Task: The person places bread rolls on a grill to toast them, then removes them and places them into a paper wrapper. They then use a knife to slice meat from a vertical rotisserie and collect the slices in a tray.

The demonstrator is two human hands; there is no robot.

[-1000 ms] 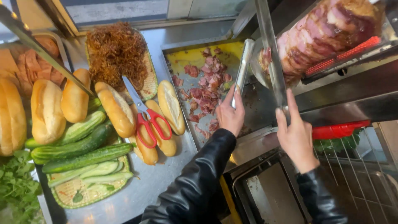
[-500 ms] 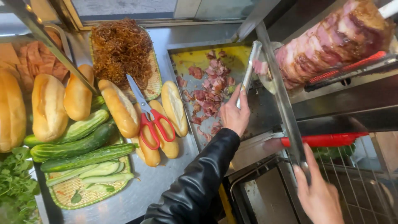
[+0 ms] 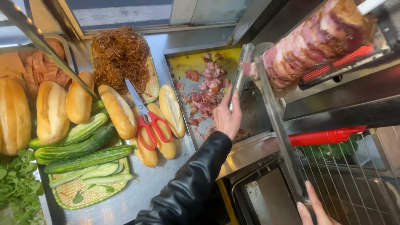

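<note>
My left hand (image 3: 227,118), in a black sleeve, grips metal tongs (image 3: 239,79) whose tips point up at the lower end of a tilted spit of stacked roast meat (image 3: 316,37). My right hand (image 3: 314,208) is at the bottom edge, only partly in view, closed around the lower end of a long thin knife (image 3: 277,125). Its blade runs up to the spit's lower end, beside the tongs. Under my left hand lies a steel tray (image 3: 187,62) with cut meat pieces (image 3: 208,91).
Red-handled scissors (image 3: 146,121) lie across bread rolls (image 3: 118,110) on the steel counter. Further left are cucumbers (image 3: 79,146), more loaves (image 3: 52,110), a basket of shredded dried meat (image 3: 121,56) and herbs (image 3: 16,183). A red bar (image 3: 329,135) and wire rack (image 3: 354,175) sit below the spit.
My right hand has slid down the knife from beside the spit to the bottom edge. My left hand with the tongs has stayed over the tray.
</note>
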